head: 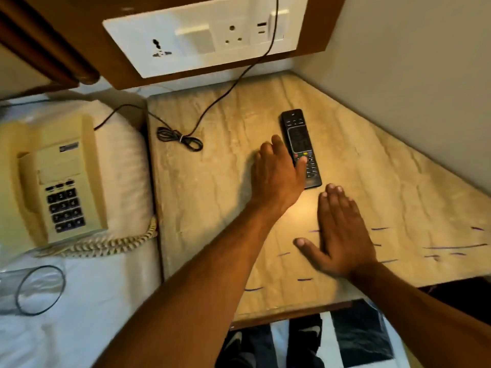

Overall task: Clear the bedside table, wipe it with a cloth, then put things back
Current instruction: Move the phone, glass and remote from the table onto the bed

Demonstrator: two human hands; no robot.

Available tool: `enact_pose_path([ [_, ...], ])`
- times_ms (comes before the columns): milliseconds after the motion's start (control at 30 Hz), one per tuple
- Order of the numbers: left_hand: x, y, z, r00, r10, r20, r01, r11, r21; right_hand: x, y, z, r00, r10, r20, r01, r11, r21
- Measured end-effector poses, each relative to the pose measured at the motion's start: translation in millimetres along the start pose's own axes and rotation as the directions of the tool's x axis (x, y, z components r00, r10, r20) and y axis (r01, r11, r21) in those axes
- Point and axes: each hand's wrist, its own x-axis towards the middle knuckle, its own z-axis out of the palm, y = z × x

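Note:
A black remote control [297, 134] lies flat on the beige marble bedside table [210, 197], toward the back middle. My left hand [276, 176] rests palm down just left of it. The thumb lies across the remote's lower buttons, the fingers sit on the tabletop beside it, and nothing is gripped. My right hand [342, 235] lies flat and palm down on the table nearer the front, just below the remote's near end, with its thumb spread out and nothing in it. No cloth is in view.
A cream desk phone [61, 181] with a coiled cord sits on the white bed at left. A clear glass [32, 288] lies on its side below it. A black cable with a bundled coil [178, 139] runs from the wall socket panel [202, 35] across the table's back. A wall [398, 75] borders the right.

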Motion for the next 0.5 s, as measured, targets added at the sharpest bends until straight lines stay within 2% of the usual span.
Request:
enact_pose_path([
  [67, 19.6, 21.7, 14.6, 0.999, -0.047, -0.007, 0.047, 0.999, -0.005, 1.3, 1.0, 0.1, 1.000, 0.004, -0.002, -0.004, 1.000, 0.004],
  [200, 25.1, 28.5, 19.5, 0.998, -0.056, 0.023, 0.049, 0.971, 0.232, 1.7, -0.1, 1.7, 1.000, -0.003, 0.000, 0.003, 1.000, 0.023],
  [267, 9.2, 16.5, 9.0, 0.997, -0.068, 0.039, 0.054, 0.957, 0.284, 1.6, -0.3, 1.2, 1.000, 0.001, -0.006, -0.001, 1.000, 0.028],
  [400, -74.2, -35.2, -20.3, 0.997, -0.077, 0.013, 0.070, 0.958, 0.280, -1.3, -2.2, -0.6, 1.000, 0.003, -0.004, -0.003, 1.000, 0.007],
  [500, -161.1, -93.7, -58.5, 0.987, -0.159, -0.017, 0.157, 0.948, 0.277, -1.7, -8.9, -4.4, 1.000, 0.024, -0.002, -0.024, 0.999, -0.021],
])
